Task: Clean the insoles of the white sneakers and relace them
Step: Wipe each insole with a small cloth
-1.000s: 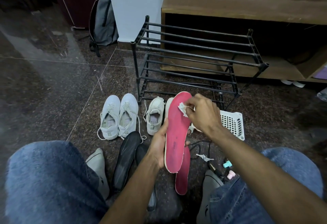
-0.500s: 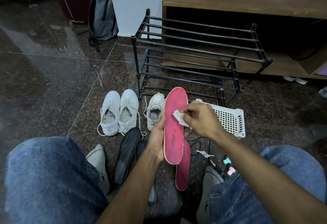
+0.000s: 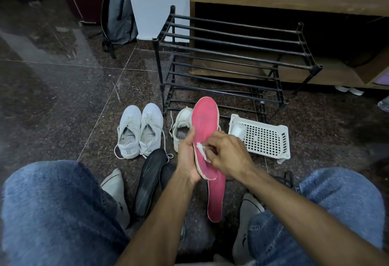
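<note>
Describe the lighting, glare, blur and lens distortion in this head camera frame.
Head view: dim, even indoor light; pale glare streaks the polished dark stone floor at upper left; wide-angle bending bows the black metal shoe rack; the right hand rubbing a white wipe on the pink foam insole, held by the left hand, is slightly motion-soft; the blue denim knees look soft.

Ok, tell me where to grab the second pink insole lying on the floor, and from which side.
Take the second pink insole at its near rounded end, pinching the long edges from above. It lies flat on the floor; its far end sits under the held insole and the right hand, so the near end is freer.
</note>
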